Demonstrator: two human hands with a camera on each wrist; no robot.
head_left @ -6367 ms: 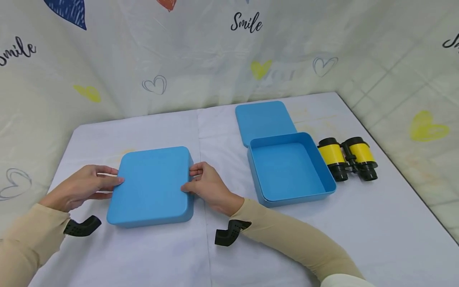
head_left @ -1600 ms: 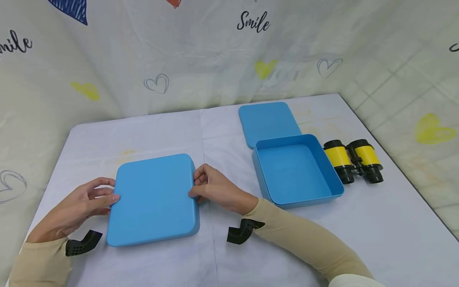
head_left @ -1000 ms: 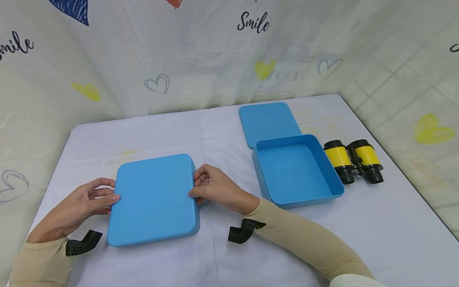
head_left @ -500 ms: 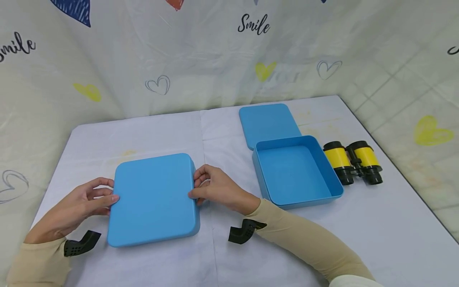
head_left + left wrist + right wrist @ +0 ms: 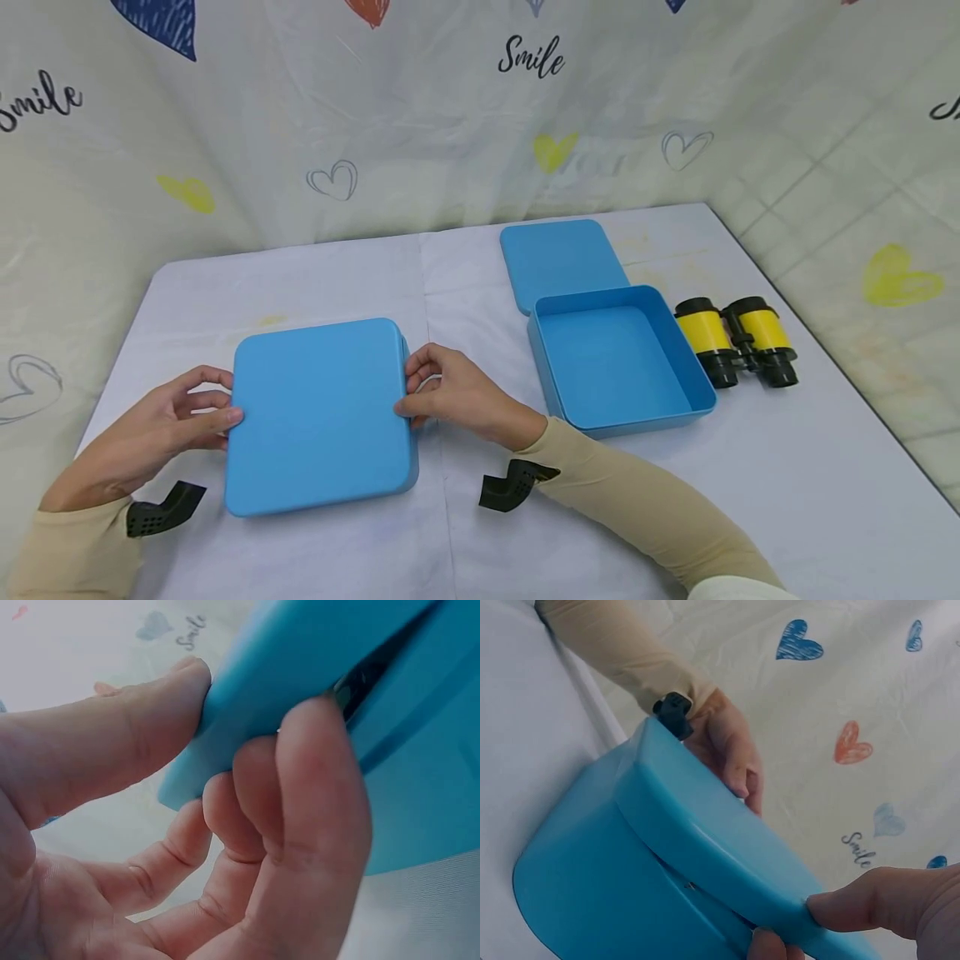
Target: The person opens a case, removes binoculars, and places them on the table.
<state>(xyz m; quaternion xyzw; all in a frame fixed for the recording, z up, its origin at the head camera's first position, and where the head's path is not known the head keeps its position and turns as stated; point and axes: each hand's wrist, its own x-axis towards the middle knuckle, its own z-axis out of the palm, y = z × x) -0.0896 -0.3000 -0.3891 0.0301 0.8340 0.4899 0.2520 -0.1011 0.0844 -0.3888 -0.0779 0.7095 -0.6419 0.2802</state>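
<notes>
My left hand pinches the left edge of a flat blue lid, thumb on top and fingers curled under the rim. At the opposite edge my right hand holds the lid the same way. Beneath it stands a blue square box, mostly covered by the lid in the head view. The left wrist view shows a dark gap between the raised lid and the box wall, with the fingertips right at it. A narrower gap shows in the right wrist view. What lies inside the box is hidden.
To the right sits a second blue box, open and holding nothing, with its lid flat behind it. Yellow and black binoculars lie beside that box. A white cloth covers the table, and a printed curtain hangs behind.
Since the earliest frame the box and both hands have shifted nearer to me. In the last half second the lid's left side has risen and edged left with my left hand; the right hand stays put.
</notes>
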